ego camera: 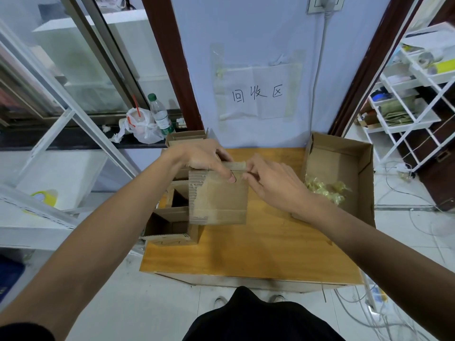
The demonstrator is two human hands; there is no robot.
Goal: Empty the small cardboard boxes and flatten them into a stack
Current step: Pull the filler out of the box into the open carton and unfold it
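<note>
Above the table (258,247), left hand (204,158) and right hand (275,183) pinch the upright small box (221,198) by its top flap (237,165)

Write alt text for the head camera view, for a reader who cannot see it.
A person's left hand and right hand grip the top flap of a small cardboard box held at a wooden table. Other open small boxes stand at the table's left edge; a large open carton on the right holds yellowish wrapped pieces.
</note>
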